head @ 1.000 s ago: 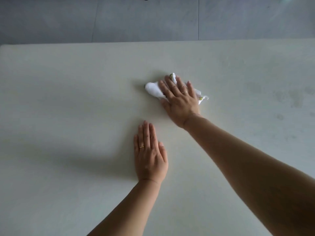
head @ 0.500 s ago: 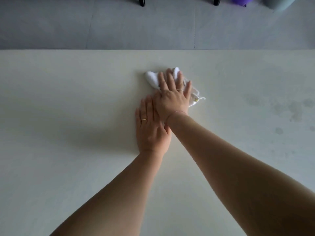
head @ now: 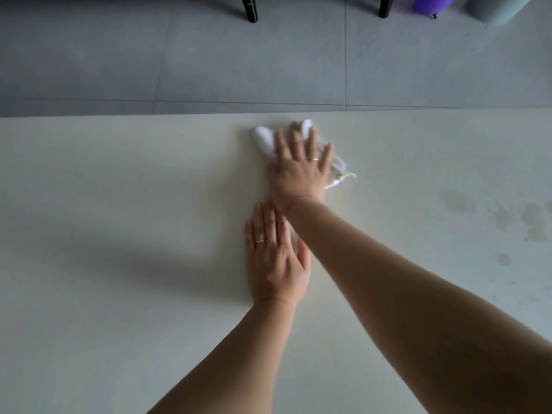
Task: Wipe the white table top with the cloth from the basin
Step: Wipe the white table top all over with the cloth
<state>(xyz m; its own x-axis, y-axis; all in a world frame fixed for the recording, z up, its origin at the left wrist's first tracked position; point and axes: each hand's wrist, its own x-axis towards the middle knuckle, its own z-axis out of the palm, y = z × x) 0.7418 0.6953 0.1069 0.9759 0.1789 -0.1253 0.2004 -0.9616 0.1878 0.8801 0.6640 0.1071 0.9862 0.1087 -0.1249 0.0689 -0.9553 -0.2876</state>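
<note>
Fingers [head: 281, 143] of the right hand [head: 298, 171] are lying spread and flat, pressing the white cloth [head: 264, 138] onto the table top [head: 119, 204] just short of its far edge. The left hand [head: 276, 264] is resting flat behind, fingers together. Compared with a second ago the cloth is sitting much nearer that edge, so a forward stroke is probably ending, with the blotches [head: 522, 222] toward the right edge apparently still awaiting a pass.

Right hand [head: 298, 171] atop cloth [head: 263, 139] — left hand [head: 276, 264] flat
</note>
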